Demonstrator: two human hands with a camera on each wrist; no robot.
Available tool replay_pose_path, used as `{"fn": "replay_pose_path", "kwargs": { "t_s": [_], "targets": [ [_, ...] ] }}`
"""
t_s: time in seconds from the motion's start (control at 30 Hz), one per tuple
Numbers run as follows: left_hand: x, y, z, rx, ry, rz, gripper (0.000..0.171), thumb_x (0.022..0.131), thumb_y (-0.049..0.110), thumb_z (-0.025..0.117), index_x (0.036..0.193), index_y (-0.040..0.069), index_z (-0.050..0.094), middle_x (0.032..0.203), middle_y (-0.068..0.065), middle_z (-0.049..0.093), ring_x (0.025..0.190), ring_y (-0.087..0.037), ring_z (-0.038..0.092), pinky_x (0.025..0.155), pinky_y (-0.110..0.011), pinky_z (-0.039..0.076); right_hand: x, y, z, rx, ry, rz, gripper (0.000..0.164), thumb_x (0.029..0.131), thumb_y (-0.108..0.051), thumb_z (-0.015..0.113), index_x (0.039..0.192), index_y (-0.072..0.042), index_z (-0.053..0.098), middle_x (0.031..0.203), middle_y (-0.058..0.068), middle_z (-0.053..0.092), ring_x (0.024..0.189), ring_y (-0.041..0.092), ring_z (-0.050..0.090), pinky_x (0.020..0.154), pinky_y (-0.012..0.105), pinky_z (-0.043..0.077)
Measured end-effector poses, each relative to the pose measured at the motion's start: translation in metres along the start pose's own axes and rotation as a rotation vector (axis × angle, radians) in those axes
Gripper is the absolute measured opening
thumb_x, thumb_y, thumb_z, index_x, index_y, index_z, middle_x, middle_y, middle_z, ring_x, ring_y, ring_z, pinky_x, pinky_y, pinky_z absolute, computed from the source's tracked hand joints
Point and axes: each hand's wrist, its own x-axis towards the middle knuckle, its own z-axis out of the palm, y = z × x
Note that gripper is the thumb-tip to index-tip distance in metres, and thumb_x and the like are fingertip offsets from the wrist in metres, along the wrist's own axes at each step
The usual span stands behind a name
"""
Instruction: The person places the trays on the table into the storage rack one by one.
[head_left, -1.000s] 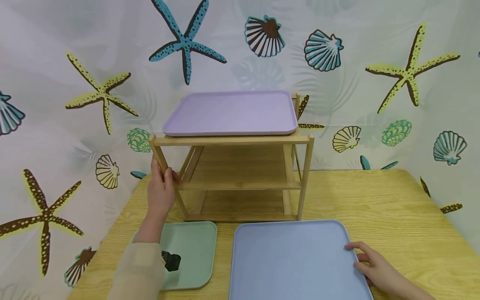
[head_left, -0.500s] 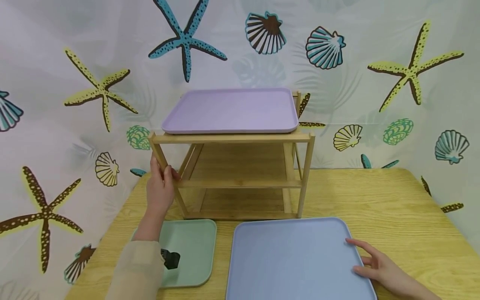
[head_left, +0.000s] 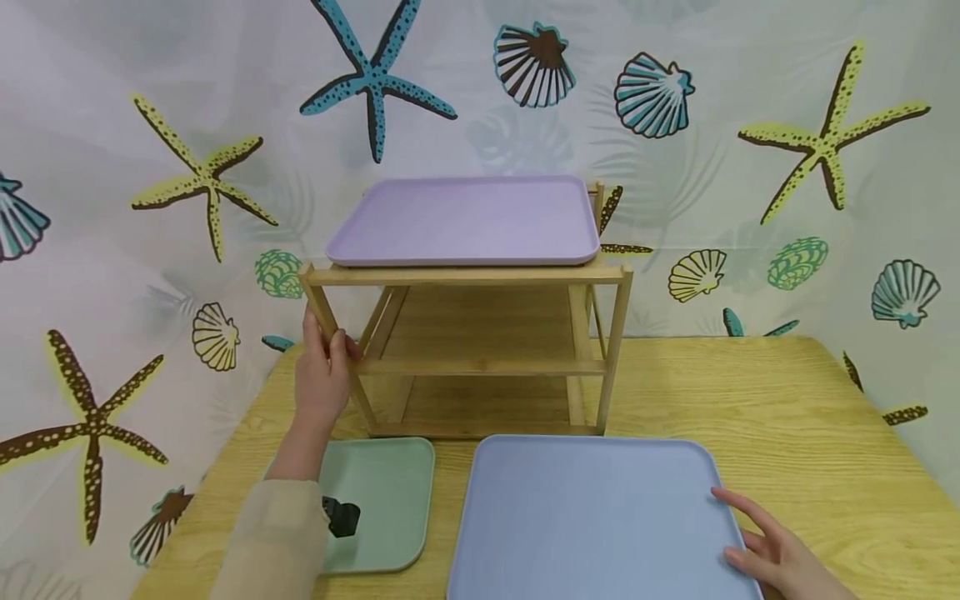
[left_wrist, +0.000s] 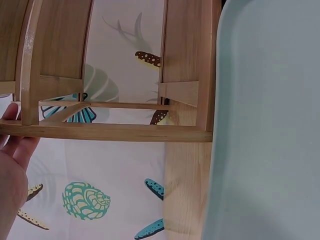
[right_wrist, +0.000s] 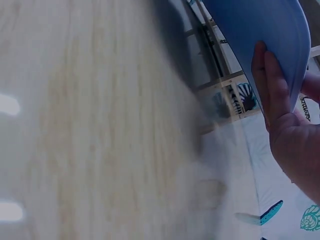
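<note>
My left hand (head_left: 322, 379) grips the left front post of a three-tier wooden rack (head_left: 480, 367), at the height of its middle shelf. On the rack's top tier lies a lilac tray (head_left: 465, 221). My right hand (head_left: 776, 550) holds the right edge of a blue tray (head_left: 600, 517), thumb over the rim. Fingers (right_wrist: 276, 85) of that hand lie flat along the tray's underside in the right wrist view, where the tray stands off the table. The blue tray's near edge runs out of the head view. Below my left forearm, a pale green tray (head_left: 393, 500) is partly covered.
The rack's middle shelf (head_left: 487, 325) and bottom shelf (head_left: 487, 400) show bare wood. Wood-grain table (head_left: 810, 433) extends to the right of the rack. A cloth backdrop (head_left: 570, 150) with starfish and shells hangs behind and at both sides.
The blue tray has shifted to the right along with my right hand, and looks a little larger. My left hand keeps its place on the rack post.
</note>
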Motion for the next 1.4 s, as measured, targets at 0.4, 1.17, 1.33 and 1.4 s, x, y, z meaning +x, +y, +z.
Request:
{"fn": "replay_pose_path", "kwargs": {
  "t_s": [0.4,1.17,1.33,1.4],
  "targets": [
    [0.003,-0.001,-0.002,-0.028,-0.065,0.006,0.046,0.106,0.016,0.036,0.150,0.019,0.020,0.083,-0.018,0.060,0.075,-0.033,0.061,0.067,-0.047,0.047,0.000,-0.015,0.025,-0.008,0.072,-0.084,0.059,0.105,-0.003,0.038,0.136,-0.052,0.045,0.123,0.003,0.061,0.092,0.026,0.068,0.072,0.033,0.055],
    [-0.001,-0.005,-0.002,-0.021,-0.039,0.003,0.046,0.106,0.017,0.037,0.149,0.018,0.022,0.080,-0.016,0.062,0.071,-0.032,0.060,0.063,-0.043,0.044,0.028,-0.043,0.072,-0.117,0.151,-0.117,0.055,0.104,-0.005,0.041,0.138,-0.049,0.038,0.116,0.002,0.063,0.079,0.012,0.063,0.075,0.031,0.053],
    [0.000,-0.005,-0.003,-0.030,-0.040,0.009,0.046,0.106,0.017,0.038,0.149,0.017,0.022,0.080,-0.017,0.061,0.071,-0.032,0.060,0.064,-0.045,0.046,0.031,-0.046,0.079,-0.091,0.138,-0.106,0.054,0.105,-0.006,0.040,0.138,-0.048,0.037,0.123,0.002,0.060,0.104,0.020,0.062,0.085,0.042,0.051],
    [0.000,-0.005,-0.004,-0.029,-0.035,0.018,0.045,0.106,0.016,0.039,0.148,0.016,0.023,0.080,-0.017,0.061,0.071,-0.032,0.060,0.064,-0.045,0.046,0.035,-0.048,0.083,-0.096,0.126,-0.136,0.056,0.105,-0.004,0.039,0.142,-0.045,0.034,0.126,0.002,0.059,0.108,0.020,0.061,0.086,0.042,0.051]
  ]
}}
